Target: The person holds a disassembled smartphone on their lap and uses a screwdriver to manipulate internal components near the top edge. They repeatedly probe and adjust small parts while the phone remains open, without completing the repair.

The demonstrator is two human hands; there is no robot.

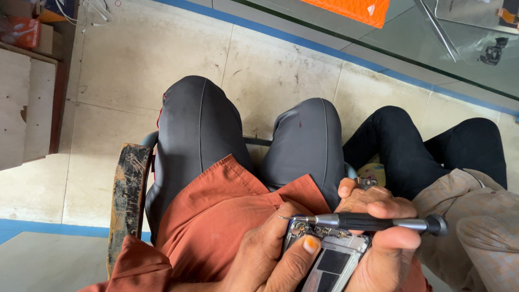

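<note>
1. While the opened phone [331, 254] is held low over the lap, its back cover is already off, and the circuit board and dark inner parts are laid bare.
2. The left hand [270, 254] is wrapped around the phone's left edge, with the thumb pressed flat on the frame; an orange-tinted nail is seen there.
3. The right hand [381, 238] is closed around a slim screwdriver [367, 220], which is pinched between thumb and fingers and laid crosswise above the phone's top end.
4. The screwdriver's fine tip points to the left and is lifted just clear of the board; no screw is seen to be engaged, so the inner work is judged to be at an early or middle stage, with the parts near the top end not yet removed.
5. Whether any screws are already out cannot be told, as they are too small to be seen.
6. Room on the right is tight: a second person's dark trousers [432, 151] and patterned sleeve [481, 227] are just beside the right hand.
7. On the left, a worn wooden armrest [128, 200] is well apart from the hands, past the rust-coloured shirt [216, 216].
8. Ahead, the grey-trousered knees [259, 135] and the tiled floor [135, 70] beyond them leave open space.
</note>
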